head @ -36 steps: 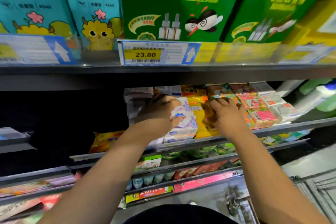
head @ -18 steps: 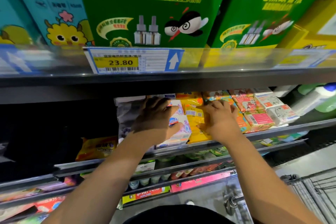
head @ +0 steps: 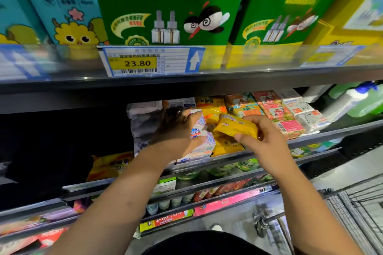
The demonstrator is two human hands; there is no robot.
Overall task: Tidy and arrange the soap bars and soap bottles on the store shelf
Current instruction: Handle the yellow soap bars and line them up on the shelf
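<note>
- At the far left, on the lower shelf, we see a yellow sulfur soap pack point(head: 109, 166) lying alone, well apart from both hands.
- On the rail above the soap shelf point(head: 331, 133) hangs a price tag point(head: 143, 62) reading 23.80, with green boxes point(head: 165, 4) standing over it.
- A pale grey-white pack point(head: 143, 128) sits at the left end of the soap row.
- The left hand point(head: 178, 128) covers the white soap pack point(head: 204, 143). Its fingers point(head: 191, 115) reach over the far top and the thumb presses the near face, so we read it as holding that pack at the shelf's front edge.
- The right hand point(head: 267, 143) pinches a yellow soap pack point(head: 236, 126) between thumb and curled fingers. The pack is tilted and raised just above the yellow stack point(head: 226, 148), and it touches the white pack's right side.
- Further right lie pink and orange soap bars point(head: 275, 112), then white soap bars point(head: 308, 116) just beside them.
- Soap bottles point(head: 352, 99) rest at the shelf's right end.
- A wire cart point(head: 356, 211) stands at the lower right.
</note>
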